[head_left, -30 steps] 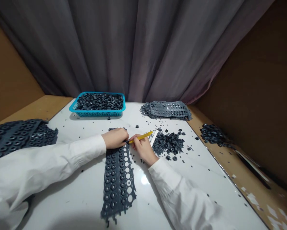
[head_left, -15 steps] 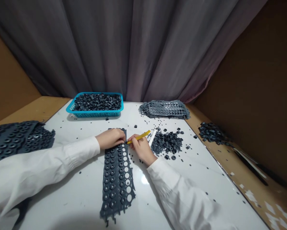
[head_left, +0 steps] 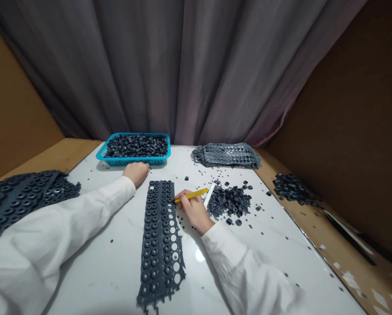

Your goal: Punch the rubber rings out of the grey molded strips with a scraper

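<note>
Head view. A dark grey rubber strip (head_left: 159,245) lies flat on a white marble-patterned table (head_left: 264,258), its long axis running from near to far, almost straight ahead. It bears rows of moulded rings, with empty round holes along its right edge and torn tabs at its near end. Right hand (head_left: 194,211) grasps a yellow-handled pointed tool (head_left: 192,195), its dark tip directed left and slightly down, at the strip's upper right edge. Left hand (head_left: 137,172), fingers curled, rests left of the strip's far end, just before a blue plastic basket (head_left: 133,161) of loose rings; whether it grips anything cannot be told. A heap of loose rings (head_left: 228,201) lies beyond the right hand.
</note>
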Action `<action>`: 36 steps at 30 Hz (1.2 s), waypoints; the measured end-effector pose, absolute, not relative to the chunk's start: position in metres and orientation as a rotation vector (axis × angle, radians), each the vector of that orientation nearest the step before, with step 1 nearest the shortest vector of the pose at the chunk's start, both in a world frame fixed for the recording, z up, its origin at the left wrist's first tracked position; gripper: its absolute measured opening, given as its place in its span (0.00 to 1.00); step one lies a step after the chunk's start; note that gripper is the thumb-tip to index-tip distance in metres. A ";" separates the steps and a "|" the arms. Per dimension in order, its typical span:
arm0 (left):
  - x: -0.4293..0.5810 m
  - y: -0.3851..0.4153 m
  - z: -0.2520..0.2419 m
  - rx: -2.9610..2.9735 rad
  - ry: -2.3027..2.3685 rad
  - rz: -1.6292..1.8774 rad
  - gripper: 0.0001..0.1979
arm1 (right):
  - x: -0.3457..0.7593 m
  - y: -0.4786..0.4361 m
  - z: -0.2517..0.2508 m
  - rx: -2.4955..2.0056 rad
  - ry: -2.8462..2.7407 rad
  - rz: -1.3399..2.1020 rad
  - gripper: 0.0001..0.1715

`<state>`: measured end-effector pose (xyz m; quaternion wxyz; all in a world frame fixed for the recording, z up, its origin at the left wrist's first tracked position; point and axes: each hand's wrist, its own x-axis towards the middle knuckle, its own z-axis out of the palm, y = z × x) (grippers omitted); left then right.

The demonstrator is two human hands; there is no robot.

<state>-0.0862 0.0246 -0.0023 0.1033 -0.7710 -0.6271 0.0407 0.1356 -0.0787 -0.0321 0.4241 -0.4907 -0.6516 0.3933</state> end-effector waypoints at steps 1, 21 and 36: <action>-0.085 0.026 -0.002 -2.276 -1.844 0.118 0.18 | 0.136 -0.079 -0.032 -1.228 -1.632 0.981 0.14; -0.068 0.052 0.028 -2.229 -1.783 -0.257 0.20 | 0.135 -0.079 -0.031 -1.230 -1.619 1.006 0.14; -0.057 0.011 0.041 -3.140 -1.034 -0.132 0.12 | 0.136 -0.076 -0.038 -1.182 -1.428 1.125 0.13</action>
